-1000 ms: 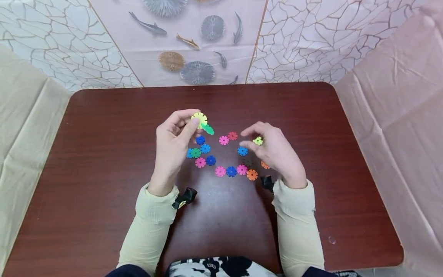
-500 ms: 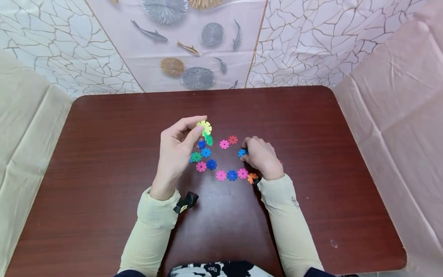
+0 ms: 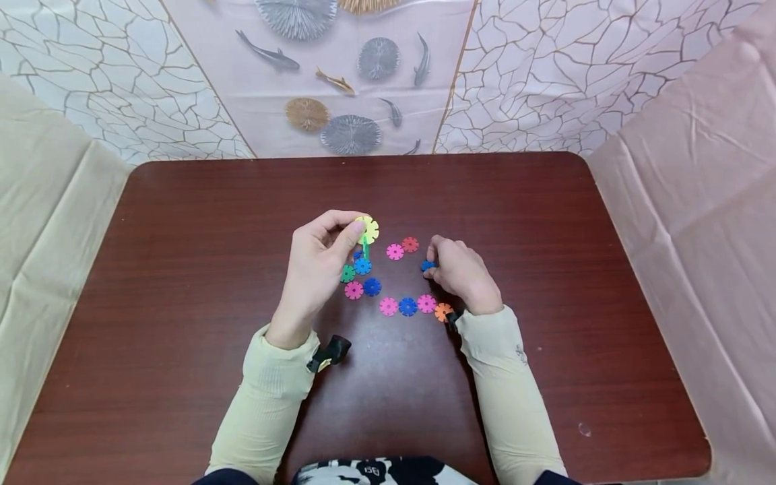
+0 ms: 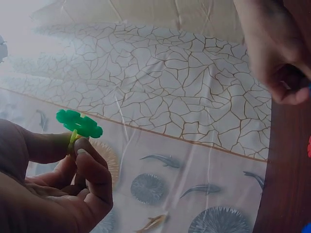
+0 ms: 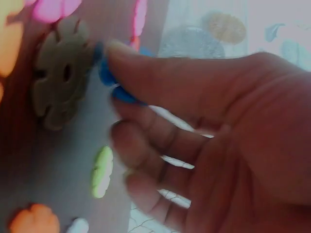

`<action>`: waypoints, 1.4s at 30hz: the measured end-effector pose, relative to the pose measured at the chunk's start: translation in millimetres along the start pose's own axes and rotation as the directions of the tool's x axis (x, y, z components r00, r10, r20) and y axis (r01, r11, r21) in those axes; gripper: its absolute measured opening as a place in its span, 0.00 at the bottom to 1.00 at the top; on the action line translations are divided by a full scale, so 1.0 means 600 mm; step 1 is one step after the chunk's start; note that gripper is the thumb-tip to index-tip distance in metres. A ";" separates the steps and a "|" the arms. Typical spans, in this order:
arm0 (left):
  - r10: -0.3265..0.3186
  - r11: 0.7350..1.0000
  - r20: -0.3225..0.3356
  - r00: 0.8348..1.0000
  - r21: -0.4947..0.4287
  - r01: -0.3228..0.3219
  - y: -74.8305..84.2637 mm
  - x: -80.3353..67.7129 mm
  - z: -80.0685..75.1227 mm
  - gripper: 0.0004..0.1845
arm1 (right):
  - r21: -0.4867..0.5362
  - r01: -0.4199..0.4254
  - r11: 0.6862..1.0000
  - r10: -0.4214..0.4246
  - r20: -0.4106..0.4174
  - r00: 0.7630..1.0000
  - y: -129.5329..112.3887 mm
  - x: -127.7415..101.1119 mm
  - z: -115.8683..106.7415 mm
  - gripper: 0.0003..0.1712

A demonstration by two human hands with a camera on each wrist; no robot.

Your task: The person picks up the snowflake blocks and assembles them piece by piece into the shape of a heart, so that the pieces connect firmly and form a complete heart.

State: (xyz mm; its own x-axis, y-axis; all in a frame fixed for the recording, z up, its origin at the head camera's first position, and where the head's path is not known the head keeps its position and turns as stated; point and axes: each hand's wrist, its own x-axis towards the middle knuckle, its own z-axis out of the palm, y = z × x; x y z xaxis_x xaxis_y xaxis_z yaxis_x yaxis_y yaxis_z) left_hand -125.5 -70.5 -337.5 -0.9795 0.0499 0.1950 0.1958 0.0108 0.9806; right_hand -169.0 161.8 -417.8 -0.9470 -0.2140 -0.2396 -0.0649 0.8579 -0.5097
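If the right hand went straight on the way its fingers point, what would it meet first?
Most likely the red notched disc, lying ahead and left of the right hand, which pinches a blue notched disc. The hand's height above the table is unclear, so it may pass over.

Yellow disc [image 3: 371, 231], green disc [image 4: 80, 124], blue disc [image 3: 427, 266], pink disc [image 3: 395, 252], red disc [image 3: 410, 244], orange disc [image 3: 443, 312]. The counter [image 3: 194, 269] is dark reddish brown, the sleeves [image 3: 275, 391] pale cream. Gold crackle lines [image 3: 576, 74] cover the white cloth [image 3: 533, 40]; grey and gold fish [image 3: 268, 52] dot the pinkish panel [image 3: 418, 101].
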 end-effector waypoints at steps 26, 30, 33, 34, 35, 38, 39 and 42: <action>0.074 0.995 0.128 0.989 0.054 -0.081 -0.003 -0.003 0.003 0.07 | 0.223 0.739 0.635 -0.494 -0.618 0.611 -0.109 -0.083 -0.046 0.14; 0.071 0.995 0.133 0.989 0.063 -0.080 -0.003 -0.002 0.003 0.07 | 0.174 0.758 0.628 -0.519 -0.632 0.575 -0.112 -0.084 -0.046 0.14; 0.075 0.994 0.131 0.988 0.075 -0.085 -0.004 -0.002 0.002 0.07 | 0.143 0.775 0.616 -0.536 -0.645 0.545 -0.114 -0.085 -0.045 0.14; 0.076 0.993 0.130 0.989 0.078 -0.086 -0.004 -0.002 0.002 0.07 | 0.136 0.779 0.612 -0.539 -0.648 0.537 -0.115 -0.085 -0.046 0.14; 0.077 0.993 0.129 0.989 0.081 -0.088 -0.004 -0.001 0.002 0.07 | 0.132 0.781 0.610 -0.541 -0.651 0.532 -0.115 -0.085 -0.046 0.14; 0.076 0.992 0.125 0.989 0.088 -0.088 -0.004 -0.001 0.001 0.06 | 0.133 0.782 0.609 -0.538 -0.655 0.531 -0.116 -0.086 -0.045 0.13; 0.076 0.992 0.124 0.989 0.088 -0.087 -0.004 -0.001 0.001 0.06 | 0.134 0.780 0.611 -0.536 -0.655 0.533 -0.115 -0.086 -0.045 0.13; 0.076 0.993 0.120 0.990 0.086 -0.087 -0.004 -0.001 0.001 0.06 | 0.139 0.773 0.619 -0.531 -0.651 0.543 -0.116 -0.084 -0.045 0.13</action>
State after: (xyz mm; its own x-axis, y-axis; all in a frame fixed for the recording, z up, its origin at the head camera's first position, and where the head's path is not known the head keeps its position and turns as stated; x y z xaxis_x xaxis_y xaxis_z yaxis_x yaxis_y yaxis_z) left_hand -125.4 -70.2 -340.1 -0.9491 0.1699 0.2651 0.2832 0.0923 0.9546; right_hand -125.2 125.7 -348.0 -0.6844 -0.2675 0.6782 -0.7280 0.3008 -0.6160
